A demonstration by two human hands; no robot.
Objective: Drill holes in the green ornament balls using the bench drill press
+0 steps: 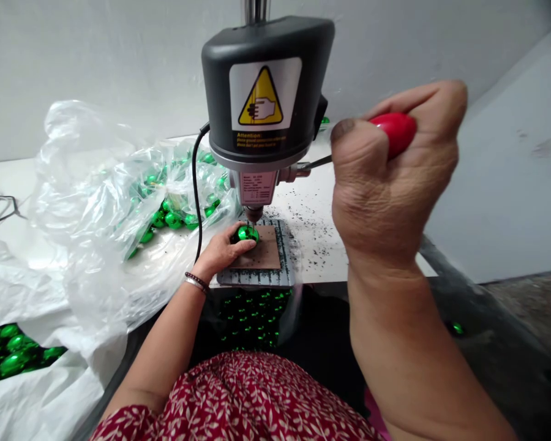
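Observation:
A shiny green ball (pixel 248 234) rests on a brown board (pixel 269 248) on the base of a drill press (pixel 261 86). My left hand (pixel 224 250) grips the ball from the left, thumb in front and fingers behind. The thin drill bit (pixel 253 224) meets the top of the ball; whether it has gone in I cannot tell. Raised at the right, my right hand (pixel 386 177) is wrapped round the red knob (pixel 397 133) of the press lever (pixel 319 162).
Clear plastic bags (pixel 87 214) with several green balls (pixel 173 219) lie left of the press, by a black cable (pixel 196 184). More green balls (pixel 13 352) sit at lower left and below the table edge. Dark shavings (pixel 319 251) dot the white table (pixel 335 269).

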